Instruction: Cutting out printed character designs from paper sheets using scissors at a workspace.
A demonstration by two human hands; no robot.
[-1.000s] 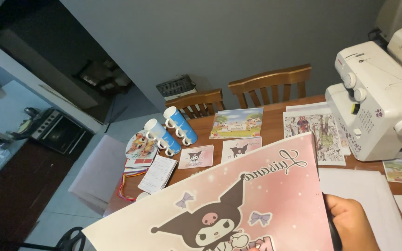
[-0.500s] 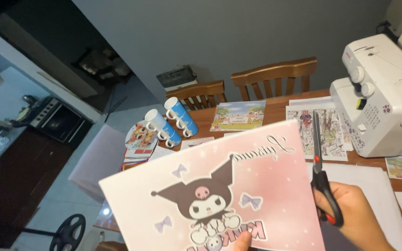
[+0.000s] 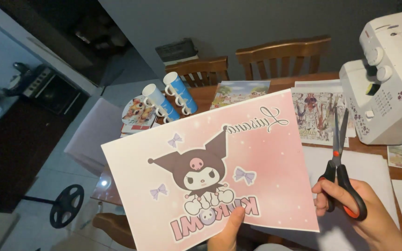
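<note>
Pink cartoon print point(image 3: 238, 162) upside down | left hand point(image 3: 226, 232) pinches edge | right hand point(image 3: 364, 214): scissors point(image 3: 339, 162)

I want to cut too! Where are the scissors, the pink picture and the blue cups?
scissors point(image 3: 339, 158), head view, on the pivot.
pink picture point(image 3: 266, 158), head view, on its plain pink part.
blue cups point(image 3: 178, 96), head view, on one cup's side.

A home dining room: wooden table point(image 3: 275, 83), chairs point(image 3: 282, 56), sewing machine point(image 3: 387, 79), mugs point(image 3: 170, 100).

Sewing machine point(image 3: 387, 79) blocks right; mugs point(image 3: 170, 100) & prints point(image 3: 319, 111) crowd table point(image 3: 282, 84) rear.
</note>
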